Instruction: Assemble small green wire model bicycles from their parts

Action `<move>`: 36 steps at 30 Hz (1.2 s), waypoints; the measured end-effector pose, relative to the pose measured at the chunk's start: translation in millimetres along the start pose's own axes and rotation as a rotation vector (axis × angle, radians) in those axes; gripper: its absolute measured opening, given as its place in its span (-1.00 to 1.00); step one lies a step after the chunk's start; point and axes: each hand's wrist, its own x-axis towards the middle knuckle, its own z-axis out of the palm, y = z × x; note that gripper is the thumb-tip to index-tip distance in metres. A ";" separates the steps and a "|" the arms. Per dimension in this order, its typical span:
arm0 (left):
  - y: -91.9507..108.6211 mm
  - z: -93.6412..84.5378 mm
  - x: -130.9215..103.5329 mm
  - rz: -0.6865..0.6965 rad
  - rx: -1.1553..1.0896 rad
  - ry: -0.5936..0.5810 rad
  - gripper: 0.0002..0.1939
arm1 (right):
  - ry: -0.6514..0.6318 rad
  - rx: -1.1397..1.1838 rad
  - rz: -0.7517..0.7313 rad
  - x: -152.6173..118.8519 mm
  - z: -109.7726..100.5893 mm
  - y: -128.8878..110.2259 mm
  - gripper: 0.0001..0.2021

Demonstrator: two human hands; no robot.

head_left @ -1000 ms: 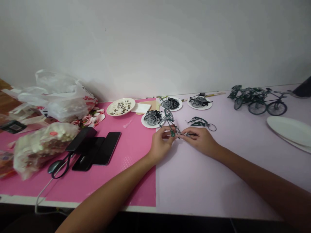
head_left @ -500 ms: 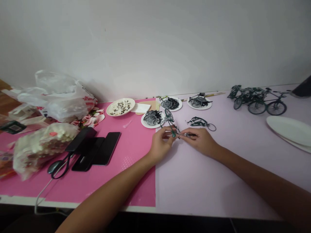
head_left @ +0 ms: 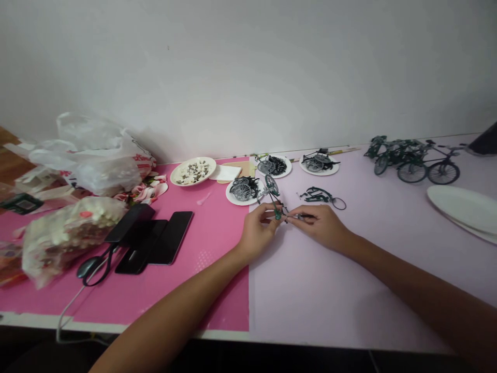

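Note:
My left hand (head_left: 259,230) pinches a dark green miniature bicycle (head_left: 272,187) just above the lilac part of the table. The toy is tilted, one wheel raised toward the wall. My right hand (head_left: 319,224) is closed on a thin dark tool (head_left: 307,216), whose kind I cannot make out; its tip meets the bicycle between my fingertips. Fingers hide the exact contact. Loose green bicycle parts (head_left: 319,195) with a black ring lie just beyond my right hand. A white plate of small wheels and black parts (head_left: 243,191) stands beyond my left hand.
Two more plates of parts (head_left: 274,166) stand near the wall. Several assembled miniature bicycles (head_left: 413,163) are at the back right, above stacked white plates (head_left: 468,206). Leftward are a bowl of chips (head_left: 193,171), phones (head_left: 171,237), a cable (head_left: 72,300) and plastic bags (head_left: 95,155).
Almost nothing differs. Both hands keep their hold at the same spot, and the whole view has shifted very slightly.

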 end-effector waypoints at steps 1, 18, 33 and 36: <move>-0.6 0.1 0.2 0.000 -0.002 0.000 -0.79 | -0.001 -0.003 -0.002 0.0 -0.1 -0.1 -0.76; 2.7 1.0 0.1 -0.039 0.025 0.018 -0.78 | 0.009 0.053 0.029 -2.0 1.4 2.2 -0.79; 3.1 -0.2 -0.8 -0.028 0.053 0.020 -0.76 | 0.007 0.063 0.012 -1.6 1.6 3.7 -0.83; 1.7 -0.4 -0.9 -0.028 0.052 0.017 -0.76 | 0.000 0.078 0.020 -1.7 1.7 5.4 -0.83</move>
